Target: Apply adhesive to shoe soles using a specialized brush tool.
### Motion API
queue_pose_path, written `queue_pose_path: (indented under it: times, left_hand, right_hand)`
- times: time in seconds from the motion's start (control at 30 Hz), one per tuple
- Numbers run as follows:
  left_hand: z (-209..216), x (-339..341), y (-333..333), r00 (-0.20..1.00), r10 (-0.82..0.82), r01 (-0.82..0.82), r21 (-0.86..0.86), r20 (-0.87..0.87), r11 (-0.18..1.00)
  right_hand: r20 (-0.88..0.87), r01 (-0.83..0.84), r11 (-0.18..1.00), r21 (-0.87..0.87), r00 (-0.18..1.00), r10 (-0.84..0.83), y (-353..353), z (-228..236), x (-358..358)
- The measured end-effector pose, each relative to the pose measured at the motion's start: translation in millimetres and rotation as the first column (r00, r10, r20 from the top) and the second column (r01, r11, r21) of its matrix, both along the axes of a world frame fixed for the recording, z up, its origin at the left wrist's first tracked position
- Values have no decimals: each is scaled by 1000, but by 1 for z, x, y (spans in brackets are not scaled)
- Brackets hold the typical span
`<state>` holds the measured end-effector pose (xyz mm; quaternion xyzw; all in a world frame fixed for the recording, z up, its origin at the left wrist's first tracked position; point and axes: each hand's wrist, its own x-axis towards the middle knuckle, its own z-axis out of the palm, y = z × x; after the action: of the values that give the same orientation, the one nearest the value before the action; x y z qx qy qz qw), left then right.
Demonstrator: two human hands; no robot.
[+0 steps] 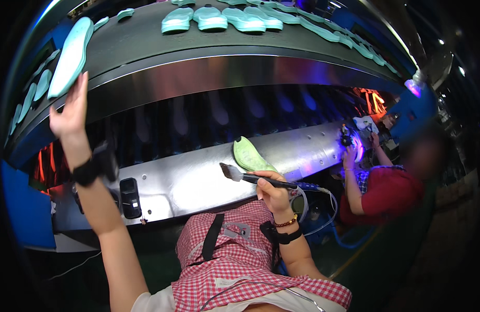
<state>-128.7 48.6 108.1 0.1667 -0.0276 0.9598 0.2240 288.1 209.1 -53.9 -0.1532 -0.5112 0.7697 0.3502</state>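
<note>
My left hand is raised high, its fingers holding the lower end of a pale teal shoe sole at the edge of the dark upper conveyor belt. My right hand grips a black-handled brush with its dark bristles pointing left. A light green shoe sole sits just behind the brush, leaning on the shiny metal ledge; whether my right hand also holds it is not clear.
Several more teal soles lie along the belt. A black device hangs on the metal ledge. To the right a person in a red top works at a lit machine. I wear a red checked apron.
</note>
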Motion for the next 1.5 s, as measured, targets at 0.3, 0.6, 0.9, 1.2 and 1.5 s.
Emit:
queue_pose_path:
  times: [0.3,0.6,0.9,1.2,1.5]
  left_hand:
    - [52,52,142,6,-707,-999,30,-707,-37]
    - [91,29,192,66,-936,-972,190,-345,-139]
    - [83,67,79,-315,-683,-908,418,-659,16]
    - [-73,123,-4,793,-451,-111,-825,-410,554]
    - [-213,218,8,583,-788,725,-565,197,395]
  right_hand:
    - [94,130,976,-172,989,-115,1,-27,2]
    - [106,124,970,-210,989,-103,-6,-33,-2]
    - [62,133,962,-240,991,-121,4,-31,3]
    - [-83,114,989,-97,989,-122,12,-13,7]
    - [144,-72,997,-39,987,77,-9,6,-32]
